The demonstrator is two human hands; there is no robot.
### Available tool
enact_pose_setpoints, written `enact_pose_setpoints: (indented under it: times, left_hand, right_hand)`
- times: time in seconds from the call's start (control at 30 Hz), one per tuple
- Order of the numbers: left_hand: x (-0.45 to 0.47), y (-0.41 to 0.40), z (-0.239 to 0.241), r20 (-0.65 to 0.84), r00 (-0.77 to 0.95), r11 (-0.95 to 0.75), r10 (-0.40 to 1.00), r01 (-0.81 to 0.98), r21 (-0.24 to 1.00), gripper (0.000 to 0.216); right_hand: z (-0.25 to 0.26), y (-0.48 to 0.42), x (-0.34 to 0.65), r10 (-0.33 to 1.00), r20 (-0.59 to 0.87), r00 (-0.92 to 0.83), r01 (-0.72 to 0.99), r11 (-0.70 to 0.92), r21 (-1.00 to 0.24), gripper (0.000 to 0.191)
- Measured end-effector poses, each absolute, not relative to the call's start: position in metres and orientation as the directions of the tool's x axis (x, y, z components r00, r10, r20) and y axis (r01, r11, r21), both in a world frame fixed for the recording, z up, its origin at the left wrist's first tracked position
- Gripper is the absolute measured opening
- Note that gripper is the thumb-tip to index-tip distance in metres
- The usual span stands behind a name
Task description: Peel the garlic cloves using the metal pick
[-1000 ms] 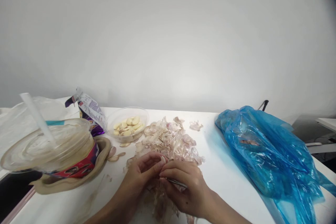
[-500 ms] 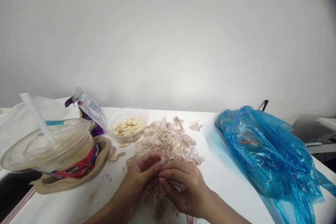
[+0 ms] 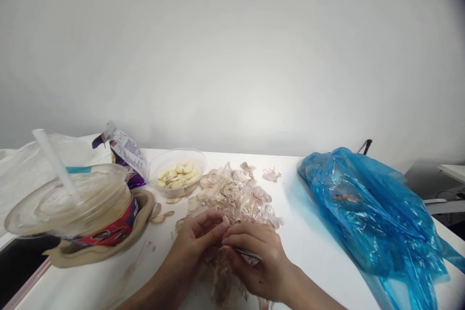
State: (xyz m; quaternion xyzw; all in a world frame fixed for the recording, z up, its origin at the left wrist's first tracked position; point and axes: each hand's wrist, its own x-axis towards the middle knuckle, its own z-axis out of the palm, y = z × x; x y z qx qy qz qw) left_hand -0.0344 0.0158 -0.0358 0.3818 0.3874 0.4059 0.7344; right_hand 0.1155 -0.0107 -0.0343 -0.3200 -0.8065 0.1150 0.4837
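Observation:
My left hand (image 3: pixel 198 244) pinches a pale garlic clove (image 3: pixel 225 221) between thumb and forefinger, low in the middle of the view. My right hand (image 3: pixel 263 261) is closed around a thin metal tool (image 3: pixel 249 254), mostly hidden by the fingers, so its kind is unclear. The right fingertips meet the left ones at the clove. Both hands hover over a heap of papery garlic skins (image 3: pixel 236 191). Behind the left hand stands a clear plastic bowl (image 3: pixel 152 179) with several peeled cloves (image 3: pixel 178 174). Several unpeeled cloves (image 3: pixel 157 210) lie near it.
On the left are a lidded plastic cup (image 3: pixel 105 213) with a white straw (image 3: pixel 54 162) and a purple snack packet (image 3: pixel 127 150). A dark flat device (image 3: pixel 22 261) lies under the cup. A blue plastic bag (image 3: pixel 363 213) covers the table's right side. A wall rises behind.
The view has shifted very slightly. Both hands stay together at the clove, with only slight finger movement; the metal tool sits at a slightly different angle.

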Motion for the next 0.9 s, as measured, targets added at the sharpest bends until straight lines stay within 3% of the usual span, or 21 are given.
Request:
enact_pose_setpoints:
  times: [0.9]
  left_hand:
    - [-0.035, 0.0155, -0.0323, -0.237, 0.302, 0.326, 0.923, -0.29, 0.9, 0.016]
  right_hand:
    - [-0.0267, -0.0152, 0.1179, 0.617, 0.771, -0.157, 0.42, 0.748, -0.513, 0.019]
